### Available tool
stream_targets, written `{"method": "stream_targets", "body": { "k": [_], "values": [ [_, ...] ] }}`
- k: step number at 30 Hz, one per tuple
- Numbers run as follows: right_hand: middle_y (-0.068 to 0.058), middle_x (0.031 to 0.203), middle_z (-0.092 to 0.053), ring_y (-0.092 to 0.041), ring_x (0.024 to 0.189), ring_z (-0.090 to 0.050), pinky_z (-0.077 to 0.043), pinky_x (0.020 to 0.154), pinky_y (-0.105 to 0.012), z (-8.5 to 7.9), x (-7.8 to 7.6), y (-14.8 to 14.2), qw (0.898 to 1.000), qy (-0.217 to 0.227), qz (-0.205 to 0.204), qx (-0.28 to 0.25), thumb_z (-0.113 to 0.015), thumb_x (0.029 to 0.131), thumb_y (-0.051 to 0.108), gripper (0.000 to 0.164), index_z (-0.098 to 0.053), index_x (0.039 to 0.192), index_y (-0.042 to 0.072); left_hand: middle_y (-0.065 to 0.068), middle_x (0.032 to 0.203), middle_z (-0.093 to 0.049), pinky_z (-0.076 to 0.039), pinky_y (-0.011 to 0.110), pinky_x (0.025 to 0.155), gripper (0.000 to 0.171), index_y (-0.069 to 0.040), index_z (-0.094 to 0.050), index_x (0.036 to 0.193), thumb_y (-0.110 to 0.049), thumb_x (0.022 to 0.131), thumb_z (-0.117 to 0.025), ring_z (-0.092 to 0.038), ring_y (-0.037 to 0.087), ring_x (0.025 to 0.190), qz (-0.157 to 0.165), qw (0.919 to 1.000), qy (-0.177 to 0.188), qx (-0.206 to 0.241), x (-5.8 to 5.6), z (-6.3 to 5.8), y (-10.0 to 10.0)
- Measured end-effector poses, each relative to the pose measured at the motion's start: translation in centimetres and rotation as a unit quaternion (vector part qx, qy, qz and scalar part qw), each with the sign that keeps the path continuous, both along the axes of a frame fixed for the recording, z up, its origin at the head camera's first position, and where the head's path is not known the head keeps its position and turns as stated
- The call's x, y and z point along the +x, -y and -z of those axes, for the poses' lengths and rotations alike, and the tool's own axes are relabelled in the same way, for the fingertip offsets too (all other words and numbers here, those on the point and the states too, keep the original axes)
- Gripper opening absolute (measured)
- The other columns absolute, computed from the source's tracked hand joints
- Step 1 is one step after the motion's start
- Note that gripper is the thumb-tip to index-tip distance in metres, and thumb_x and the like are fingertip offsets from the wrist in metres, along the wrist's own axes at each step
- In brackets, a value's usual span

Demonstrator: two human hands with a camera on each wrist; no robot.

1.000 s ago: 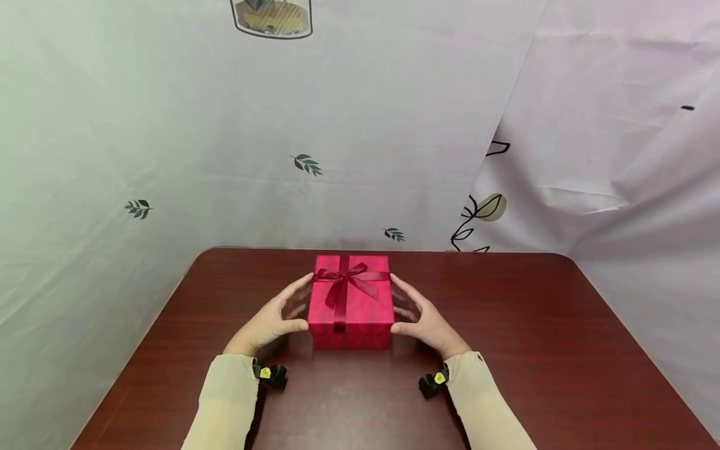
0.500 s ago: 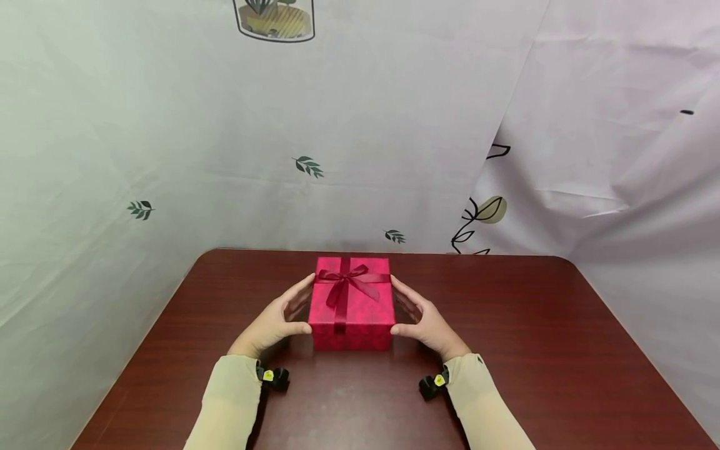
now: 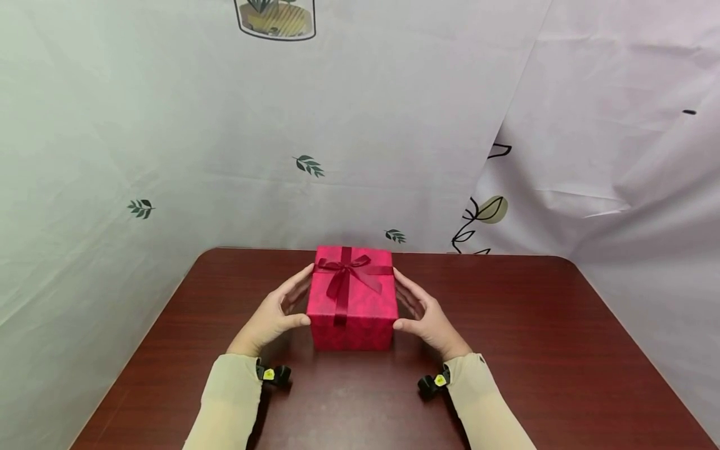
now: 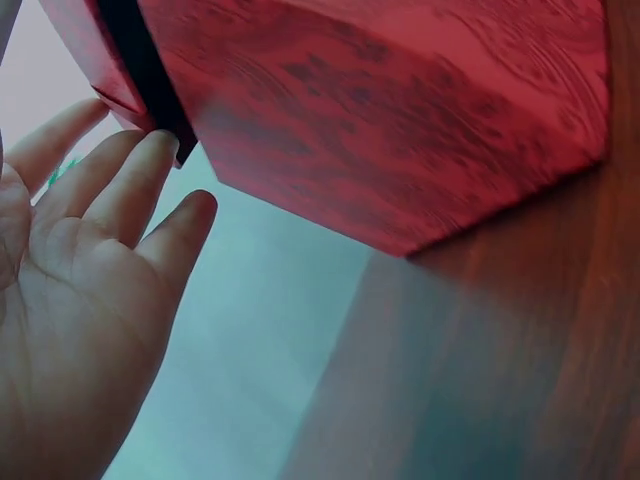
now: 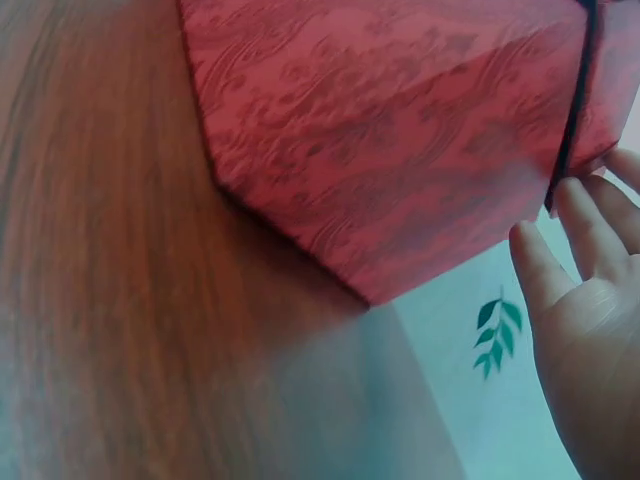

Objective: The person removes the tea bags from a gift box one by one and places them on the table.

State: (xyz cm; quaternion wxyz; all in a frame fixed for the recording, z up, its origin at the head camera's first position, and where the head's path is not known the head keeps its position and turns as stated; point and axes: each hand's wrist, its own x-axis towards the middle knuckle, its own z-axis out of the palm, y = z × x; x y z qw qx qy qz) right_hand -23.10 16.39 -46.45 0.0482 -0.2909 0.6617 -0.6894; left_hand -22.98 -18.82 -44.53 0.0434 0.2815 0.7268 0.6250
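A red gift box (image 3: 351, 339) with a patterned surface stands on the table, towards its far edge. Its lid (image 3: 368, 300), tied with a dark red ribbon bow (image 3: 347, 269), is raised a little above the body. My left hand (image 3: 270, 319) holds the lid's left side, thumb at the near corner and fingers along the side. The right hand (image 3: 432, 319) grips the opposite side the same way. Both wrist views show the box's side wall (image 4: 400, 130) and a dark band between it and the lid (image 5: 610, 85), with fingertips at the lid's lower edge.
The dark reddish-brown table (image 3: 540, 350) has rounded far corners. Behind it hangs a pale cloth (image 3: 394, 125) printed with leaves, creased on the right. Each wrist carries a small black camera (image 3: 432, 385) on a strap.
The lid has risen slightly from the box body, and both hands have moved up with it. Over the last second the left thumb has come in closer to the lid's corner.
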Motion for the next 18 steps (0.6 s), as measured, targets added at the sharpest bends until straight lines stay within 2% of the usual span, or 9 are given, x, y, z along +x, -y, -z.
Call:
{"method": "stream_targets", "body": {
  "k": [3, 7, 9, 14, 18],
  "values": [
    [-0.009, 0.166, -0.028, -0.019, 0.147, -0.037, -0.031, 0.118, -0.040, -0.4, 0.1, 0.1, 1.000, -0.017, -0.007, -0.020, -0.082, 0.087, 0.021, 0.090, -0.031, 0.161, 0.012, 0.003, 0.164, -0.033, -0.039, 0.030, 0.113, 0.091, -0.027, -0.031, 0.161, -0.027, 0.087, -0.082, -0.034, 0.020, 0.149, -0.005, 0.9999, -0.008, 0.008, 0.2, -0.5, -0.1],
    [-0.010, 0.165, -0.029, -0.018, 0.145, -0.040, -0.037, 0.115, -0.028, -1.0, 0.3, 0.2, 0.999, -0.040, -0.003, -0.021, -0.080, 0.088, 0.020, 0.089, -0.030, 0.161, 0.010, 0.004, 0.164, -0.034, -0.042, 0.032, 0.111, 0.087, -0.022, -0.033, 0.160, -0.024, 0.088, -0.081, -0.037, 0.013, 0.147, -0.004, 0.9995, -0.017, 0.028, 0.4, -0.9, -0.2],
    [-0.010, 0.165, -0.030, -0.018, 0.145, -0.041, -0.038, 0.114, -0.028, -1.3, 0.4, 0.1, 0.999, -0.049, 0.001, -0.018, -0.081, 0.088, 0.018, 0.088, -0.030, 0.160, 0.010, 0.006, 0.163, -0.034, -0.042, 0.034, 0.111, 0.083, -0.018, -0.035, 0.160, -0.022, 0.089, -0.080, -0.038, 0.012, 0.146, -0.004, 0.9989, -0.025, 0.038, 0.4, -1.1, -0.3],
    [-0.011, 0.165, -0.030, -0.023, 0.144, -0.042, -0.038, 0.115, -0.032, -2.0, 0.7, -0.1, 0.996, -0.085, 0.013, -0.002, -0.085, 0.084, 0.014, 0.091, -0.034, 0.159, 0.009, 0.011, 0.162, -0.035, -0.040, 0.031, 0.112, 0.076, -0.008, -0.040, 0.156, -0.024, 0.091, -0.077, -0.041, 0.011, 0.144, -0.009, 0.9961, -0.059, 0.065, 0.6, -1.5, -0.6],
    [-0.005, 0.165, -0.030, -0.022, 0.144, -0.042, -0.036, 0.116, -0.032, -2.8, 1.0, -0.1, 0.991, -0.120, 0.034, 0.041, -0.088, 0.077, 0.007, 0.096, -0.037, 0.159, 0.013, 0.014, 0.161, -0.036, -0.040, 0.027, 0.111, 0.075, -0.003, -0.041, 0.154, -0.030, 0.093, -0.075, -0.044, 0.013, 0.142, -0.007, 0.9929, -0.074, 0.093, 0.8, -1.9, -0.9]
  ]
}}
